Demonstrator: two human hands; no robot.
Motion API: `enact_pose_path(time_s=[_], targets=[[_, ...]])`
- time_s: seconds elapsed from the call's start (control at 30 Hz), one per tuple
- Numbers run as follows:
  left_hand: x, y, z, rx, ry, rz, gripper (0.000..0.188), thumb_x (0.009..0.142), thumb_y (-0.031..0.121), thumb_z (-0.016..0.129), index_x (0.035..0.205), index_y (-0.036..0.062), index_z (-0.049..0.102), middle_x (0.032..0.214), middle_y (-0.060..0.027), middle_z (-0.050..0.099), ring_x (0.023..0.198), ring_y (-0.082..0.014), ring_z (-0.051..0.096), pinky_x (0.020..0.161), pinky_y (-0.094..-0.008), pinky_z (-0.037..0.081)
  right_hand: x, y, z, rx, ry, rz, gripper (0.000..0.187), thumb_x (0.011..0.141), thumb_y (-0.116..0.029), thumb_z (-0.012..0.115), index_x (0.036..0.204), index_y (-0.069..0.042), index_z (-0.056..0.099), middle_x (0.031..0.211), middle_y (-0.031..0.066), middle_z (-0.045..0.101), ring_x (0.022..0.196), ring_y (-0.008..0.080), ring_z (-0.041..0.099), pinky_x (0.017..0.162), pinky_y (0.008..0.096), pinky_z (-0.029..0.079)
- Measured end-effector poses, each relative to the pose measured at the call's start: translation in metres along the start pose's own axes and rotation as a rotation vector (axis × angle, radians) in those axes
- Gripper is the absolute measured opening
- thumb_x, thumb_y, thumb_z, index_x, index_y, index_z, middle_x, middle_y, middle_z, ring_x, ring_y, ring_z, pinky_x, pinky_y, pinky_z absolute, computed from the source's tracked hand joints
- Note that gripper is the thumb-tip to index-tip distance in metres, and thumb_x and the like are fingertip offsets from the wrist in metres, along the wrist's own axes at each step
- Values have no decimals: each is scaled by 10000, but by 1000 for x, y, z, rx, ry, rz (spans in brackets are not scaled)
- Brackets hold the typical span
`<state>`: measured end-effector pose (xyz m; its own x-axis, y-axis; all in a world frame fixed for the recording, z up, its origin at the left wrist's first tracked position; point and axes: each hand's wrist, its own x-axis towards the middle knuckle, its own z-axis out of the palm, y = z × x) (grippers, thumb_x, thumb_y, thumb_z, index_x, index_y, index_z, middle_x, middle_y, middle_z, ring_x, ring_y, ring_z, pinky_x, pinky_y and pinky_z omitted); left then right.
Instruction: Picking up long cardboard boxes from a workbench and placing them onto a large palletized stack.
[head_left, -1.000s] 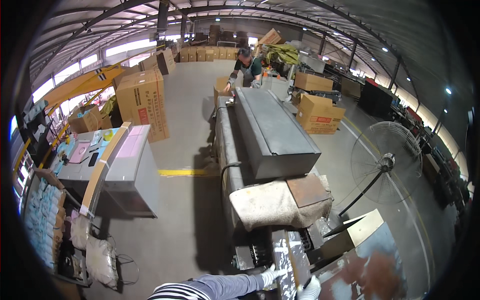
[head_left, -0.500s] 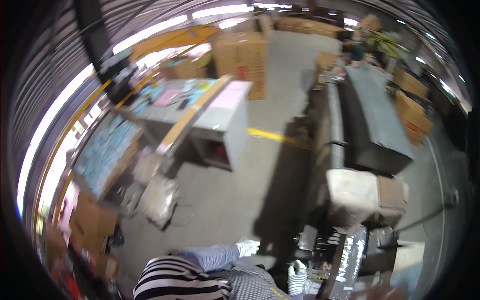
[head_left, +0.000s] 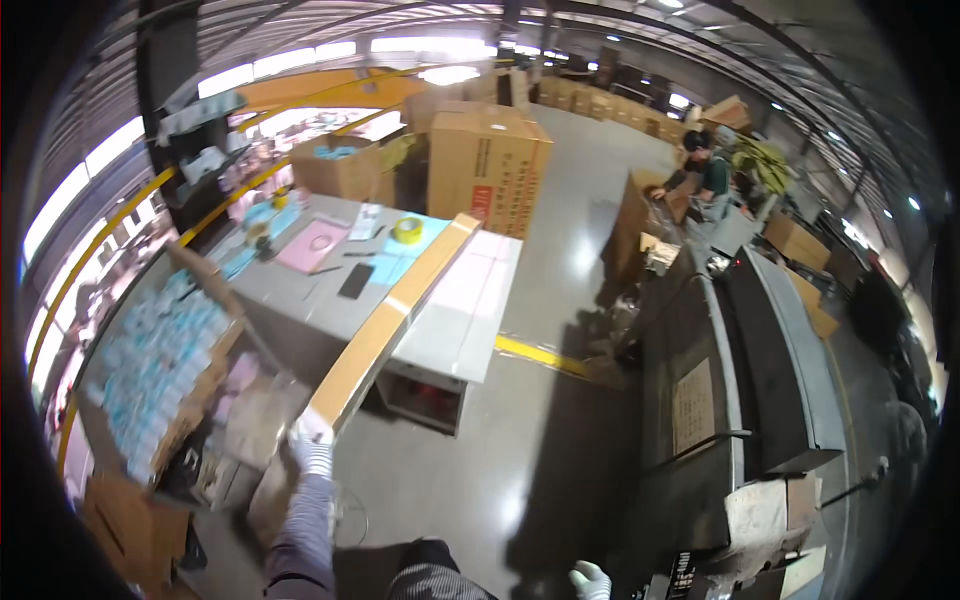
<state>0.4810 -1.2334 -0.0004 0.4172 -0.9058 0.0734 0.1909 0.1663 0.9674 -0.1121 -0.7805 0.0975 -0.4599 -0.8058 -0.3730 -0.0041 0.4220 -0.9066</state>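
A long, narrow cardboard box lies slantwise across the grey desk, its near end jutting past the desk's front edge. At that near end is my left hand, in a striped, white-tipped glove, its fingers closed on the box; part of the grip is hidden. Low in the view, over the floor, my right hand is gloved too, with fingers loosely apart and nothing seen in them. On the desk lie a roll of yellow tape, a dark phone and a pink sheet.
Left of the desk stands a large open carton of light-blue packets. Plastic bags lie beside it. A tall carton stands behind the desk. To the right runs a long dark machine; a co-worker bends over a carton beyond it.
My left hand has come forward and left to the near end of the long box. My right hand stays low. The view has shifted, bringing the desk nearer the middle.
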Motion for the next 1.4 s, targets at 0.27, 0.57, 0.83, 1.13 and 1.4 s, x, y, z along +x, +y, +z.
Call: enact_pose_path(time_s=[0.27, 0.57, 0.83, 1.13, 1.4], targets=[[132, 9, 141, 1031, -792, -436, 847, 863, 422, 717, 1441, -87, 362, 1412, -242, 510, 1338, -341, 463, 1103, -396, 358, 87, -108, 125, -266, -227, 84, 444, 943, -295, 661, 1309, -53, 595, 1330, 119, 611, 1253, 240, 552, 1054, 347, 439], [28, 14, 196, 152, -1035, -898, 502, 789, 148, 781, 1217, -37, 597, 1057, -136, 687, 907, -238, 667, 810, -360, 554, 109, -107, 191, 114, -241, 295, 633, 945, -349, 658, 1439, -18, 440, 1393, 129, 556, 1337, 235, 460, 1126, 355, 342], [-210, 114, 299, -8, -1057, -904, 446, 892, 238, 713, 1278, 50, 594, 1133, -133, 677, 1010, -201, 655, 891, -343, 539, 174, -140, 171, 270, -220, 99, 948, 772, -258, 841, 1496, 32, 301, 1439, 184, 478, 1330, 233, 451, 1107, 356, 356], [-256, 163, 422, -647, -949, -858, 728, 925, 622, 510, 1427, 99, 429, 1382, -147, 522, 1196, -323, 562, 954, -488, 513, -119, -210, 9, 303, -187, -99, 1012, 663, -170, 833, 1518, -41, 308, 1464, 149, 440, 1344, 231, 414, 1093, 335, 353], [-536, 237, 414, -587, -1162, -1479, 470, 914, 245, 676, 1322, 74, 519, 1216, -129, 641, 1159, -340, 590, 988, -502, 511, -348, -23, -69, -520, 843, -83, 1010, 641, -283, 875, 1450, 34, 359, 1169, 194, 584, 1061, 327, 575, 914, 418, 479]])
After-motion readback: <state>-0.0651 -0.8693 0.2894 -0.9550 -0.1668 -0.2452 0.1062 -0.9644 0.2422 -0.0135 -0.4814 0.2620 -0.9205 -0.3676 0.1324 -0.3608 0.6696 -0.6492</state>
